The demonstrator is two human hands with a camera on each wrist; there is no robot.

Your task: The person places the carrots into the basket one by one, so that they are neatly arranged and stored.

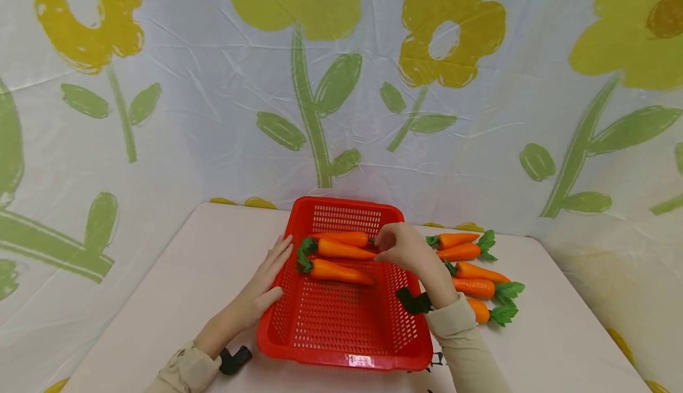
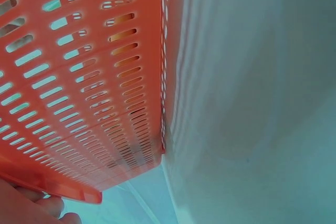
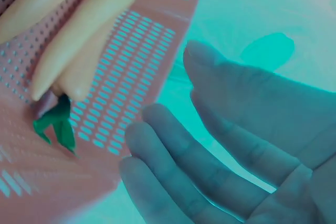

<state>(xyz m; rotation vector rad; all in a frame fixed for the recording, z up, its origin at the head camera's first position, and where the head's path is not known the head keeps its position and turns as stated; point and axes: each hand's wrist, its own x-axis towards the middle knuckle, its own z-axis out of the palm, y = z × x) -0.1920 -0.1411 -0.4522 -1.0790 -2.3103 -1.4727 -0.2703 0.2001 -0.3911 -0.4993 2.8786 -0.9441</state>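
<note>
Fingers, right hand: loosely curved, wide from thumb, near red basket's right rim
Left hand: straight, touching left rim
Carrots: three inside, five right, on worktop

basket: uniform red, patterned below the rim with rows of small slots. carrots: bright orange, with green leaves. sleeves: plain beige; wrist devices: black. worktop: pale pinkish white. backdrop: white, printed with large yellow and mustard flowers, some with orange-brown centres, others white-centred, on green stems.
</note>
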